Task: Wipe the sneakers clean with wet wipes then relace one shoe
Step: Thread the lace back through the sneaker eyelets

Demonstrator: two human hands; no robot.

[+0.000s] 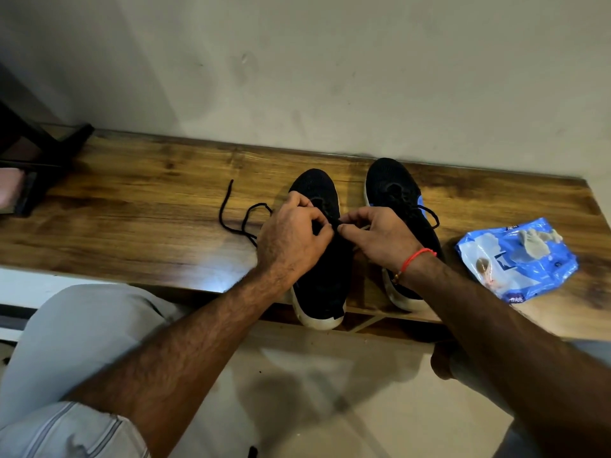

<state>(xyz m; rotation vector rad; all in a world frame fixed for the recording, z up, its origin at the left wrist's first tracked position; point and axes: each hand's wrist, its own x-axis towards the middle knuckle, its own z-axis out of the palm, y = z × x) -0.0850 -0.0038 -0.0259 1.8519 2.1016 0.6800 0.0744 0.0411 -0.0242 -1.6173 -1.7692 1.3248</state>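
Observation:
Two black sneakers with white soles stand side by side on a wooden bench [139, 226], toes toward the wall. Over the lacing area of the left sneaker [320, 285] my left hand [291, 239] and my right hand [380, 236] meet, both pinching its black shoelace [231, 223]. The lace's loose end trails in loops across the bench to the left. The right sneaker [393, 190] is laced and has a blue side panel. A blue wet-wipes pack [519, 259] lies to the right, with a used greyish wipe [535, 242] on top.
A pale wall runs right behind the bench. A dark chair frame [43, 153] stands at the bench's far left end. My knee in light trousers [76, 332] is at the lower left, and a tiled floor [314, 391] lies below the bench's front edge.

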